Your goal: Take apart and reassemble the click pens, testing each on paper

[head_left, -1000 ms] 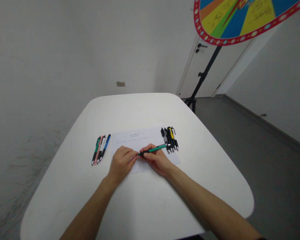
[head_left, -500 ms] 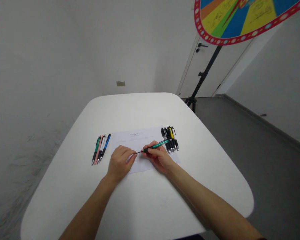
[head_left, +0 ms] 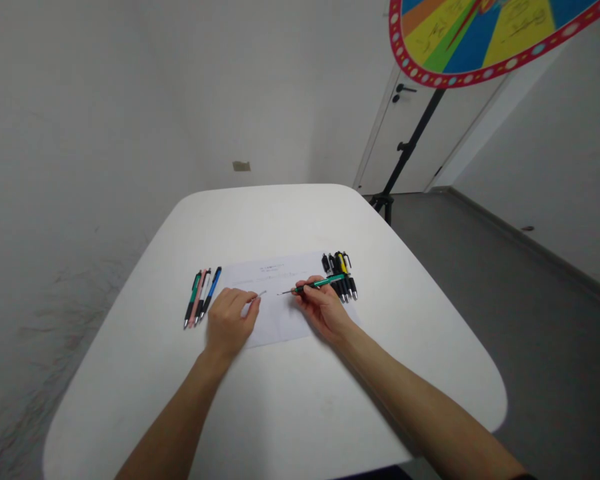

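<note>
My right hand (head_left: 324, 311) grips a green ballpoint pen (head_left: 329, 281) with a dark grip section. Its thin refill (head_left: 286, 293) sticks out of the front end, bare, towards the left. Opposite it, my left hand (head_left: 231, 319) pinches a small thin piece (head_left: 262, 294) between thumb and fingertips; it looks like a pen spring but is too small to be sure. A gap separates this piece from the refill's tip. Both hands are above a printed sheet of paper (head_left: 275, 327), whose lines are too small to read.
Left of the paper lie several pens, among them a blue pen (head_left: 211, 293) and a pink one. At the right edge of the sheet is a row of black-gripped pens (head_left: 347, 287). Beyond the white table (head_left: 280, 220) stands a colourful wheel (head_left: 475, 40) on a tripod.
My left hand has moved left, away from the refill, with the small thin piece in its fingers. More of the refill shows, and my right hand with the pen has shifted slightly up and right.
</note>
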Available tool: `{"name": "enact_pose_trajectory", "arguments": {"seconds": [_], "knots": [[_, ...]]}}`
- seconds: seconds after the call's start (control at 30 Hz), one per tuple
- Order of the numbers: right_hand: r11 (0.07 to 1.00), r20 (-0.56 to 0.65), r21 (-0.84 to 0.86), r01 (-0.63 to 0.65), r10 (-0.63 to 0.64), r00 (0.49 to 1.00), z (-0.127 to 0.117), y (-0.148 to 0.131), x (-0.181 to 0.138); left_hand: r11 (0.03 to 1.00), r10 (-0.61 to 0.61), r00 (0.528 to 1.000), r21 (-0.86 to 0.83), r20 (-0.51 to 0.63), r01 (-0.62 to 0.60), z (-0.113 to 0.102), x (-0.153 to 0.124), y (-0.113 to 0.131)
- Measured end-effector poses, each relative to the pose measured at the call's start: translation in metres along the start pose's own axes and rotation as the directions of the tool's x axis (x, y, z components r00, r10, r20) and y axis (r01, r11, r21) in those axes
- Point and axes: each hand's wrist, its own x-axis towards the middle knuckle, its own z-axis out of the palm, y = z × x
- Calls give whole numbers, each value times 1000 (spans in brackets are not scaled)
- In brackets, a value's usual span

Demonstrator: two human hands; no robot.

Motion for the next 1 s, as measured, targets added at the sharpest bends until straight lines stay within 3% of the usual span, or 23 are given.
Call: {"name": "enact_pose_trajectory", "arguments": {"seconds": [0.17,0.37,0.63,1.0], "knots": [[1000,5,-4,-11,11,1000,0,0,0,981,-10,999,194,50,0,4,-3,-3],[1000,-3,7,-17,17,1000,2,1,0,966,-101,982,251,158,59,12,-9,5],[1000,2,11,-20,20,1000,2,2,0,892,-335,870,419,362,169,10,-5,14],[1000,4,10,-24,24,1000,2,2,-1,883,-323,868,451,378,132,10,-4,15]]}}
